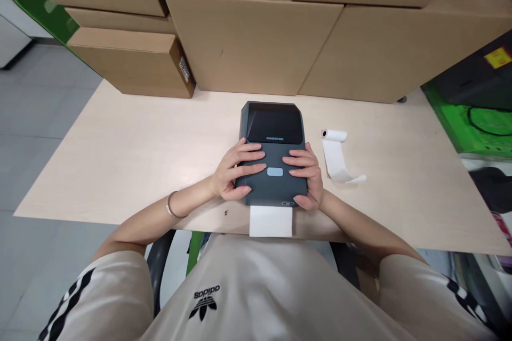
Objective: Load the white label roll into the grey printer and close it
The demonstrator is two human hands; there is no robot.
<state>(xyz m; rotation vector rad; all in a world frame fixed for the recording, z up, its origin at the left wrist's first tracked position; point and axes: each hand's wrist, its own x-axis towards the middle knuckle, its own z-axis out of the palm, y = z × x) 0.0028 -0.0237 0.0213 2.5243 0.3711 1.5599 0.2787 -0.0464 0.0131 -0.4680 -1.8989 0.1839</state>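
A dark grey label printer (272,189) with a black window and a light blue button rests on the table in front of me. My left hand (236,170) grips its left side, fingers laid over the top and thumb near the front edge. On the opposite side, my right hand (309,176) holds it the same way. A strip of white label paper (271,221) sticks out of the printer's front toward me. To the right lies a small roll of white paper (336,157), partly unrolled, touched by neither hand.
Several cardboard boxes (256,42) are stacked along the back of the pale wooden table (160,138). A flatter box (132,64) stands at the back left. At the right are a green surface (456,117) and a dark case with a yellow label (476,80).
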